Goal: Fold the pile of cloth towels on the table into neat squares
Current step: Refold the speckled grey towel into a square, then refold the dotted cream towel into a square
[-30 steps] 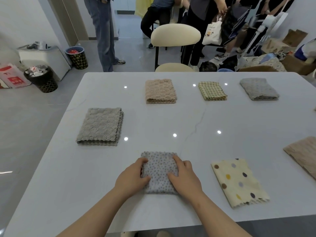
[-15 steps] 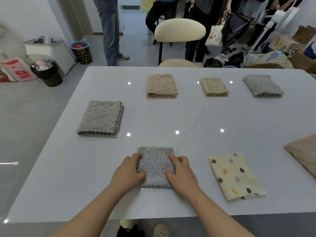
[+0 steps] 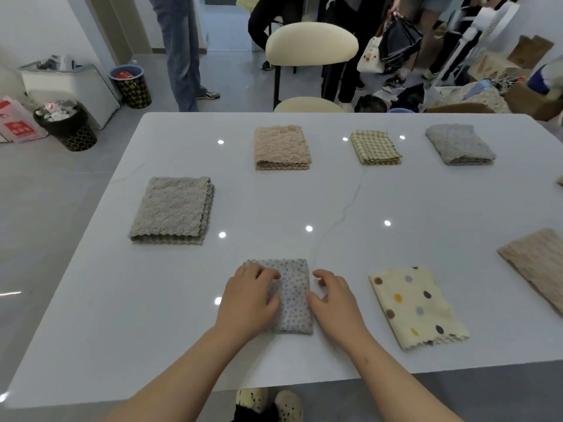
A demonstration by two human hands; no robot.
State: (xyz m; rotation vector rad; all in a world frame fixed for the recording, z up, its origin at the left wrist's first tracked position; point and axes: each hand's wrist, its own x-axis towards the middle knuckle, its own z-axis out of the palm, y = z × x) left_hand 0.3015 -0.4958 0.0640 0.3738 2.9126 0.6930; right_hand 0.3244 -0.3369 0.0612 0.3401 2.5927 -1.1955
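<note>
White table (image 3: 182, 300) in a busy room, chair and people's legs at the far side, folded towels dotted all over it. The one in play is the grey spotted towel (image 3: 294, 300), lying near-centre at the near edge. The left hand (image 3: 246, 303) rests on its left half, fingers lying close together and lightly bent on the cloth. The right hand (image 3: 335, 303) sits just beside the right edge, fingers loosely curled and a bit spread, holding nothing; only the thumb seems to touch.

Looks like the final pat-down of this fold. The towel's long axis runs near-to-far, scalloped edge at the far end. Next probably comes squaring it up, then the cream polka-dot towel (image 3: 417, 306) to its right.
</note>
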